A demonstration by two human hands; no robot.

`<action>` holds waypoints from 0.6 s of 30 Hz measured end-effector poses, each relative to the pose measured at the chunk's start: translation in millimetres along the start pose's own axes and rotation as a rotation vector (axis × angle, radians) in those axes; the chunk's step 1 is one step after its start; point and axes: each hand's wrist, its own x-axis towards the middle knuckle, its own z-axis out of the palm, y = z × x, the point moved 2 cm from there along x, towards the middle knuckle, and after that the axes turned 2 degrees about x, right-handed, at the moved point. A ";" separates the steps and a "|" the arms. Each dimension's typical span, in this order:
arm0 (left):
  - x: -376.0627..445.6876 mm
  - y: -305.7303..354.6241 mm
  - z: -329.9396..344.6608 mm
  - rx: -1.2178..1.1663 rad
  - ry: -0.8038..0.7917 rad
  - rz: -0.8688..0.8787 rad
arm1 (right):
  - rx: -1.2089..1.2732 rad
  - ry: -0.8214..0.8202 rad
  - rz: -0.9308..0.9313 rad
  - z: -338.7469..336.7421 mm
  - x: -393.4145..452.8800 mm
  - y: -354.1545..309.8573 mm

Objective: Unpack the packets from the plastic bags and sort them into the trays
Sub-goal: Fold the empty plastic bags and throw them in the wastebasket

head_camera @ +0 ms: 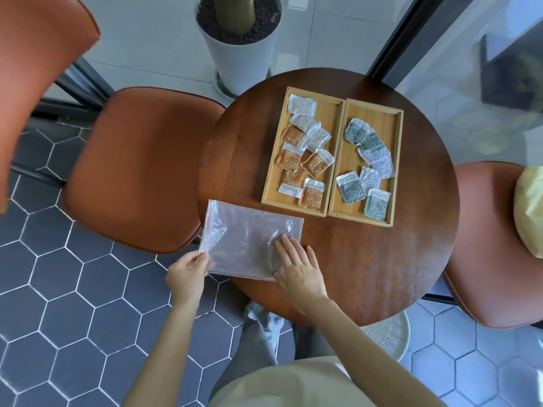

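Note:
A clear zip plastic bag [249, 239] lies flat on the near left part of the round wooden table [367, 259], its red-striped mouth hanging over the table's left edge. My left hand [188, 274] pinches the bag's near left corner by the zip. My right hand [296, 265] lies flat with straight fingers on the bag's right end. No packet shows inside the bag. Behind it stand two wooden trays: the left tray [326, 113] holds several orange and white packets [316, 163], the right tray [379, 118] holds several grey-blue and white packets [351, 188].
An orange chair [138, 171] stands to the left of the table and another orange chair [487, 245] to the right, bearing a pale yellow cushion or bag [529, 207]. A white plant pot [238, 42] stands behind the table. Glass panels run along the right.

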 end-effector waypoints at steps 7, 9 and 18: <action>-50.0 57.2 -25.3 0.250 -0.009 0.677 | 0.509 0.134 0.217 -47.0 4.3 16.3; -68.8 79.8 -28.3 0.331 -0.077 0.888 | 0.724 0.233 0.364 -62.5 0.8 24.0; -105.0 162.8 -26.8 0.359 -0.524 0.897 | 1.333 0.080 0.257 -133.0 -29.3 38.6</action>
